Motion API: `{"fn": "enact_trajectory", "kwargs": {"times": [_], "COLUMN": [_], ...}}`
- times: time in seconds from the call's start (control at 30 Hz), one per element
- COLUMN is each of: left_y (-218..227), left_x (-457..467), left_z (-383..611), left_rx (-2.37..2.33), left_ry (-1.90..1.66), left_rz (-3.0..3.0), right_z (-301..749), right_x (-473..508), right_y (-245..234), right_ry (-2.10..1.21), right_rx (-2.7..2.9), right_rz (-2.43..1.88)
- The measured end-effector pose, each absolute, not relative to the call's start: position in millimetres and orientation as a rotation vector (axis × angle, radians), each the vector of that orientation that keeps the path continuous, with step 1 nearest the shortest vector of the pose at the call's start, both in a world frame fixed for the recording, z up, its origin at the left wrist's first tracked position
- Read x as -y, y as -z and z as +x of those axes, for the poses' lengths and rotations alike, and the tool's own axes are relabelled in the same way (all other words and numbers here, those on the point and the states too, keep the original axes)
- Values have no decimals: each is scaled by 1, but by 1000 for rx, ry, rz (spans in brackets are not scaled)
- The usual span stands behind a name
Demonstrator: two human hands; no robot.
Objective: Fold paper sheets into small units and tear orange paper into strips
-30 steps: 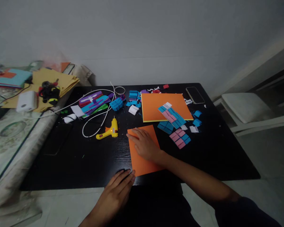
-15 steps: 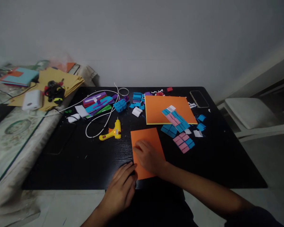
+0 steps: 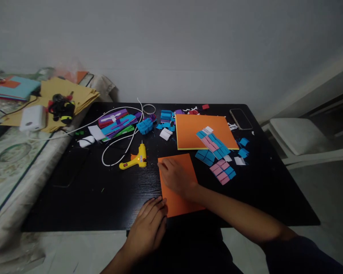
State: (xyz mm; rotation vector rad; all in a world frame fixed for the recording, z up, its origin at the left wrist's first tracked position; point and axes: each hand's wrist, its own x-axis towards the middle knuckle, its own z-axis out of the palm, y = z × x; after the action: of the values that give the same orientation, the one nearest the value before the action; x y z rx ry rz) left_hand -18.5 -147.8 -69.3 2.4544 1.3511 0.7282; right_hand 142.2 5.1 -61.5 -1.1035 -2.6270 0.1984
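Note:
A sheet of orange paper (image 3: pixel 183 201) lies flat on the black table in front of me. My right hand (image 3: pixel 175 177) rests on it with curled fingers, the fingertips pressed at its upper left edge. At the lower left corner of the sheet is my left hand (image 3: pixel 150 222), its fingers stretched out and touching the edge. A yellow glue gun (image 3: pixel 137 159) lies left of the sheet. To the right are strips of pink and blue paper squares (image 3: pixel 223 172), one of them overlapping a larger orange sheet (image 3: pixel 188 131).
Coloured paper strips (image 3: pixel 118 125) and a looping white cable (image 3: pixel 104 156) lie at the back left. Small blue pieces (image 3: pixel 145 126) stand near a tape ring (image 3: pixel 149 109). A phone (image 3: pixel 241 119) is at the back right. A white chair (image 3: pixel 297 133) stands beyond the table's right edge.
My right hand has slid up along the left edge of the orange paper, toward its top corner. My left hand stays by the lower corner. The view has shifted slightly.

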Motion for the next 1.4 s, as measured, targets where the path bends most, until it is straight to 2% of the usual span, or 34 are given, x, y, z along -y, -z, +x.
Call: {"fn": "enact_trajectory", "kwargs": {"times": [0.27,0.47,0.73,1.4], "left_y": [54,52,53,46], "left_x": [136,75,26,114], "left_z": [-10,2,4,-1], "left_rx": [-1411,-1871,-2023,-1706], "left_ry": [-680,-418,-317,-202], "left_rz": [2301,2396,2384,2537], "right_z": [141,146,145,142], "right_x": [-31,-45,-43,-41], "right_y": [71,84,89,87], "right_ry": [-357,-526,-549,-429], "right_rx": [2460,2281,2247,2319], "right_rz": [-1085,-1052,-1034,-1049]}}
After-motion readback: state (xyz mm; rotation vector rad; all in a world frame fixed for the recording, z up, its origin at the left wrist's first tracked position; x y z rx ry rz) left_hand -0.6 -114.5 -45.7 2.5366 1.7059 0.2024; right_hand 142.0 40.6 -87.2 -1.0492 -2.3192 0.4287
